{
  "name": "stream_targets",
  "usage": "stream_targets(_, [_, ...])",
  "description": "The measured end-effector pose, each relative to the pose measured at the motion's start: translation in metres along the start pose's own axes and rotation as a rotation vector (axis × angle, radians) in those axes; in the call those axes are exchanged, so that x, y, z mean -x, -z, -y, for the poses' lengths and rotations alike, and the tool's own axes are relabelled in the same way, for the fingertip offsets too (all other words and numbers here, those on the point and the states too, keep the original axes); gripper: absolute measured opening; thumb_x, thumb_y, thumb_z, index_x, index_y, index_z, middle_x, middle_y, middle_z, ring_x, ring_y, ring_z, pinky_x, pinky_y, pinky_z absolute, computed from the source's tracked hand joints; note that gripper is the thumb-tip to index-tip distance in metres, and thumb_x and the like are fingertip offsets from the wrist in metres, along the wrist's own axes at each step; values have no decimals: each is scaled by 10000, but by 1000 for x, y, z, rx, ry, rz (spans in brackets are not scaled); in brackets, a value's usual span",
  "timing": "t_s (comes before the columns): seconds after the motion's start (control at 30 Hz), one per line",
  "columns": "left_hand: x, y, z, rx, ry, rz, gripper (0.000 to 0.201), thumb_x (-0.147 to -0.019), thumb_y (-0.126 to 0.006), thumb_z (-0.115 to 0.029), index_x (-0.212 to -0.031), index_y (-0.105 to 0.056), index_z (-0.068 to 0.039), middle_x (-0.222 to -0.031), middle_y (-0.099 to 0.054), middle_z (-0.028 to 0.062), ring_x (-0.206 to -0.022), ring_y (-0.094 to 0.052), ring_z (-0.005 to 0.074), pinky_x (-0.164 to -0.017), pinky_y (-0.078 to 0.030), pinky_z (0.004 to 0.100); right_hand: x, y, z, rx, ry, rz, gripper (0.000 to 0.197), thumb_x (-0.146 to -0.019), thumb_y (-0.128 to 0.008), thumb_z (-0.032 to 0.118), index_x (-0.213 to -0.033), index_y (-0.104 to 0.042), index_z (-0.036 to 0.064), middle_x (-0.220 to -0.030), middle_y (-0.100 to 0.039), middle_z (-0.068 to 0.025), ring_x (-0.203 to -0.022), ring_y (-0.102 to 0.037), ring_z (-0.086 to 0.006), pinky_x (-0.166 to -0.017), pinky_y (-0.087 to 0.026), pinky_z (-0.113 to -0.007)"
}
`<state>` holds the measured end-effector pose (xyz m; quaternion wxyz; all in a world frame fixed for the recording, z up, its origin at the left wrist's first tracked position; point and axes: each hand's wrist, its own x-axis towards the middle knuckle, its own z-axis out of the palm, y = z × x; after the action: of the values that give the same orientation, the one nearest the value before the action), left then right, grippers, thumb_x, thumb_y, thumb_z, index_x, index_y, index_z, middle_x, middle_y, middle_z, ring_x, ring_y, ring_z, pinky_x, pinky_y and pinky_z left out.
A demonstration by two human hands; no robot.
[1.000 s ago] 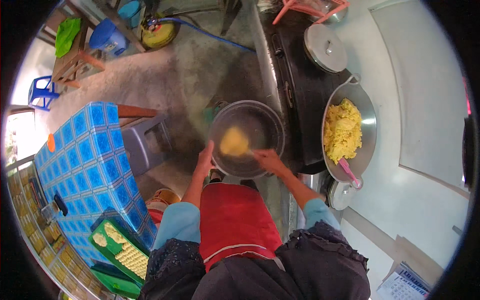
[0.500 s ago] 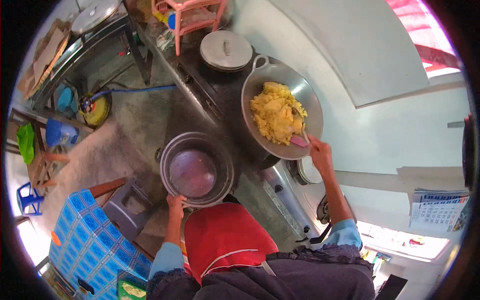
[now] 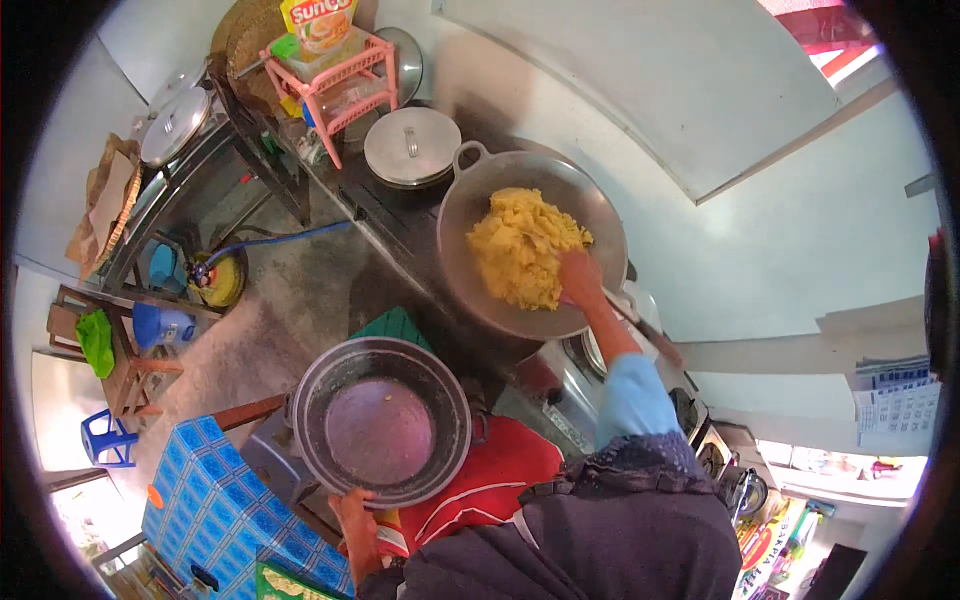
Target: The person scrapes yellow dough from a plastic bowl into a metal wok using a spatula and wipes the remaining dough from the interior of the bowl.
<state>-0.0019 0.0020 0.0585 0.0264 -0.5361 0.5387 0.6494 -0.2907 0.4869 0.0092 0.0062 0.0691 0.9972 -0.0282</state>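
Note:
My left hand (image 3: 355, 522) grips the near rim of a wide dark-grey pot (image 3: 312, 455), tilted in front of my red apron (image 3: 475, 470). The pot's inside shows only a few small specks on its bottom. A large metal wok (image 3: 462, 275) sits on the black stove top, with a mound of yellow, crumbly food (image 3: 520, 245) in it. Reaching into the wok, my right hand (image 3: 580, 278) is closed at the right edge of the mound. A bit of pink shows beneath it, but what it holds is blurred and mostly hidden. A wooden-handled utensil (image 3: 655, 340) sticks out over the wok's near right rim.
A lidded pot (image 3: 412, 145) stands beyond the wok, next to a pink plastic rack (image 3: 350, 75). Left are a yellow gas cylinder (image 3: 222, 280) with a blue hose and a table under a blue checked cloth (image 3: 215, 500). A pale wall (image 3: 700, 270) rises right of the stove.
My right hand has moved from the wok's rim inward to the food. The pot in my left hand has come nearer to my body. The view has shifted, showing more of the rack.

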Motion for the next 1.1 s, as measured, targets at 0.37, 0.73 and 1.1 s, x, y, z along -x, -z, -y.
stream_targets(0.37, [64, -31, 5, 173, -155, 100, 540, -567, -551, 36, -1091, -425, 5, -975, -519, 120, -818, -545, 267, -677, -474, 390, 14, -57, 27, 126, 147, -132, 260, -753, -538, 122, -968, -668, 56, -878, -657, -133, -792, -631, -303, -668, -503, -408])
stream_targets(0.73, [65, -37, 48, -145, -641, 243, 500, -606, -573, 33, -1065, -388, -43, -985, -499, 110, -868, -532, 247, -742, -471, 382, 8, 5, 8, -117, -10, 52, 253, -781, -509, 116, -994, -640, 75, -824, -630, -171, -789, -620, -345, -669, -493, -427])
stream_targets(1.1, [94, -69, 13, 91, -272, 37, 299, -661, -582, -26, -951, -518, -62, -974, -473, 124, -978, -482, 329, -840, -409, 455, 4, 22, -56, -519, -61, -271, 216, -839, -498, 163, -952, -651, 60, -756, -619, -210, -723, -608, -379, -659, -479, -467])
